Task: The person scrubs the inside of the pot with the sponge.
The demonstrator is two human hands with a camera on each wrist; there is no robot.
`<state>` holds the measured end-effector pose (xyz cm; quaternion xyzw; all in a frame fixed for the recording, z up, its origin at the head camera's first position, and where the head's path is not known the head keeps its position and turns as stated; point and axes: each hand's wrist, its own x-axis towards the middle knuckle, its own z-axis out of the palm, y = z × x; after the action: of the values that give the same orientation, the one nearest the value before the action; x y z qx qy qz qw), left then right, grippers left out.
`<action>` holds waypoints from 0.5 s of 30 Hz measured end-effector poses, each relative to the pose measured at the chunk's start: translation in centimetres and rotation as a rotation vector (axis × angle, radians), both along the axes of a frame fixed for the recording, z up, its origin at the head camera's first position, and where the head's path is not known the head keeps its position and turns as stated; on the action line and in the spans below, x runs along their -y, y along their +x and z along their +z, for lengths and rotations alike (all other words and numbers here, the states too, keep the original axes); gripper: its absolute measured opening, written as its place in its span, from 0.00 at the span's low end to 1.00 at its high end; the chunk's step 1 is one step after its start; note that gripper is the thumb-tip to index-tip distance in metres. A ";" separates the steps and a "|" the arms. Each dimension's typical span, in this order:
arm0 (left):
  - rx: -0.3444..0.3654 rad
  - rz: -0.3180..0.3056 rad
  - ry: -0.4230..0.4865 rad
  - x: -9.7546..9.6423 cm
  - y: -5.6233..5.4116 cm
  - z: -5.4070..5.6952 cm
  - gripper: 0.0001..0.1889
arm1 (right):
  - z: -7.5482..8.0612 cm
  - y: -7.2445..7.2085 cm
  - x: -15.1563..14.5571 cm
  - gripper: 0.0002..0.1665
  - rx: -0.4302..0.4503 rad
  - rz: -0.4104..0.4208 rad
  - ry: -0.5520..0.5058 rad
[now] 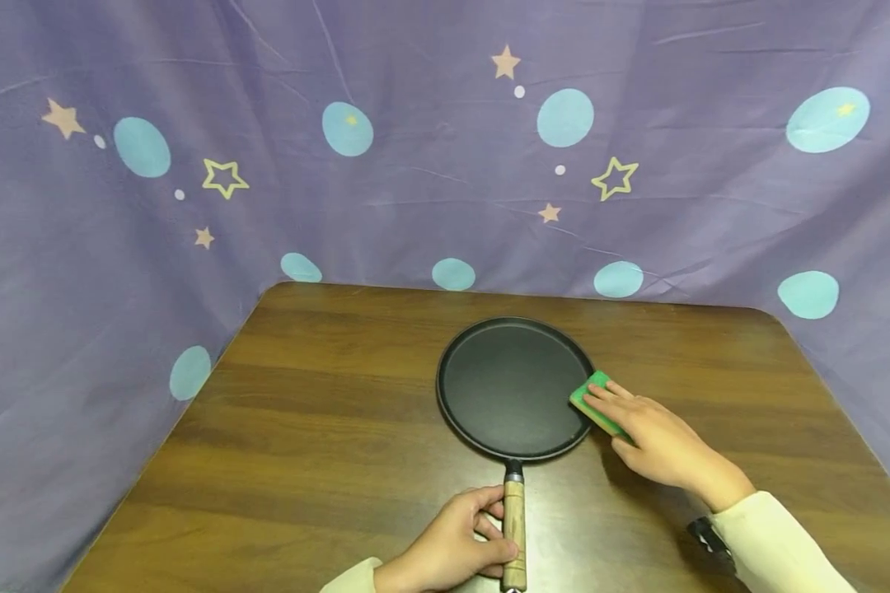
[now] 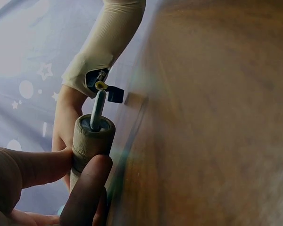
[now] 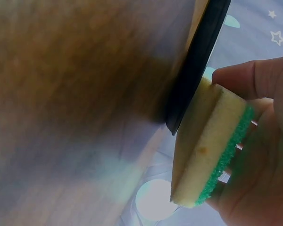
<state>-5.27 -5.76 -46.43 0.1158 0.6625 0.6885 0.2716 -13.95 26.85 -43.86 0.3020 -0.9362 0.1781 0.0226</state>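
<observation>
A round, flat black pan [image 1: 515, 387] lies on the table with its wooden handle [image 1: 514, 515] towards me. My left hand [image 1: 456, 539] grips this handle, thumb and fingers around it; the left wrist view shows its end with a metal hanging loop [image 2: 98, 110]. On the pan's right rim sits a yellow sponge with a green scouring side [image 1: 599, 380]. My right hand [image 1: 660, 445] holds it, fingers laid over the green side and thumb at its edge. Close up in the right wrist view, the sponge's yellow side [image 3: 207, 146] faces the pan's edge [image 3: 193, 70].
The brown wooden table [image 1: 326, 395] extends on all sides of the pan, with rounded far corners. A purple cloth [image 1: 430, 198] with stars and blue ovals hangs behind and beside it. A dark device [image 1: 708, 539] sits at the right sleeve's cuff.
</observation>
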 end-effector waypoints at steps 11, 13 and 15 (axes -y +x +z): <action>0.007 0.016 -0.004 0.0 0.1 0.0 0.38 | 0.0 1.2 0.7 0.41 -0.013 -0.003 0.028; 0.009 0.016 0.005 0.0 0.1 -0.1 0.38 | 0.0 1.4 0.9 0.41 -0.016 0.002 0.034; 0.006 0.018 0.012 0.0 0.1 -0.1 0.38 | 0.0 1.6 1.1 0.41 -0.033 0.013 0.041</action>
<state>-5.19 -5.77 -46.51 0.1095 0.6583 0.6953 0.2668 -12.35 25.77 -43.85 0.3112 -0.9372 0.1543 0.0306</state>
